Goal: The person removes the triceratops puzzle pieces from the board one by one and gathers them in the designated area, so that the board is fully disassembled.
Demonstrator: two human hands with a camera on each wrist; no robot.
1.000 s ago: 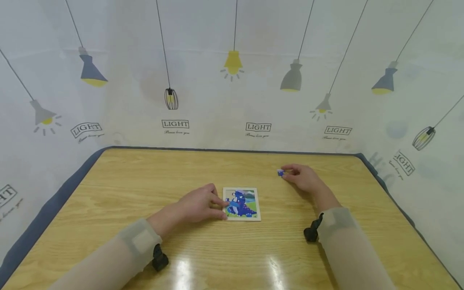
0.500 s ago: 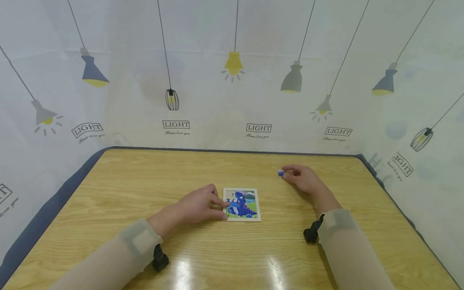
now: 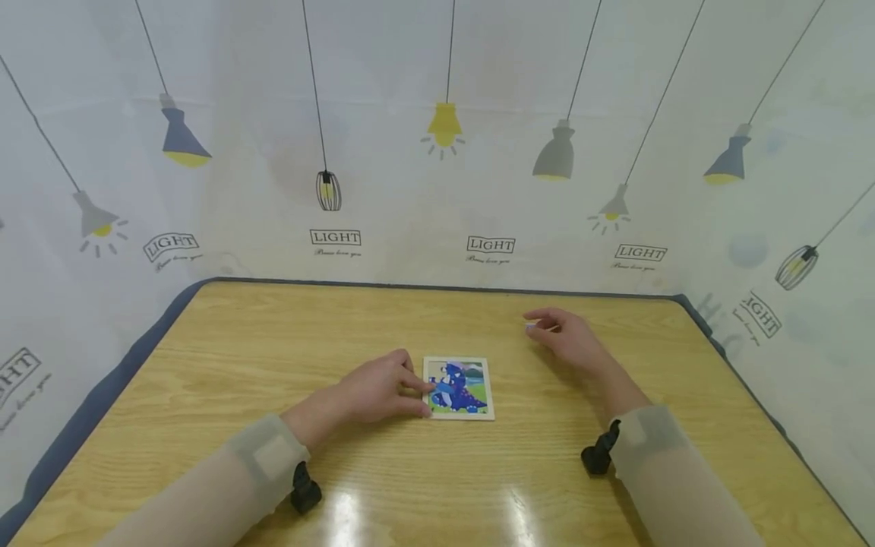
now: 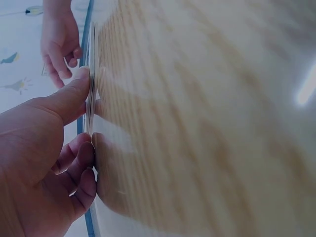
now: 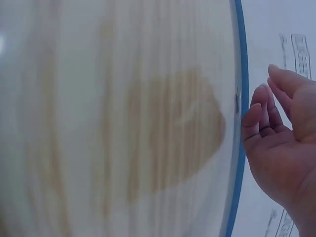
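A small square jigsaw puzzle point(image 3: 489, 391), with a pale frame and a blue dinosaur picture, lies flat on the wooden table. Its upper left part shows a bare beige patch. My left hand point(image 3: 383, 387) holds the frame's left side, thumb near the front corner and a finger over the picture; the left wrist view has the thin board point(image 4: 90, 106) edge-on between thumb and fingers. Farther back on the right, my right hand point(image 3: 563, 342) pinches a small puzzle piece point(image 3: 530, 326), mostly hidden behind the thumb. In the right wrist view, the fingers point(image 5: 253, 116) are curled and the piece is hidden.
The wooden table point(image 3: 287, 319) has a dark blue edge along its back and sides. Behind it hangs a pale wall cloth point(image 3: 390, 190) printed with lamps. A black wrist camera point(image 3: 305, 490) sits on the left sleeve, another black camera point(image 3: 597, 458) on the right.
The right hand has turned slightly, so the blue face of the piece is now mostly hidden. The left hand stays on the puzzle frame. The whole head view has shifted slightly.
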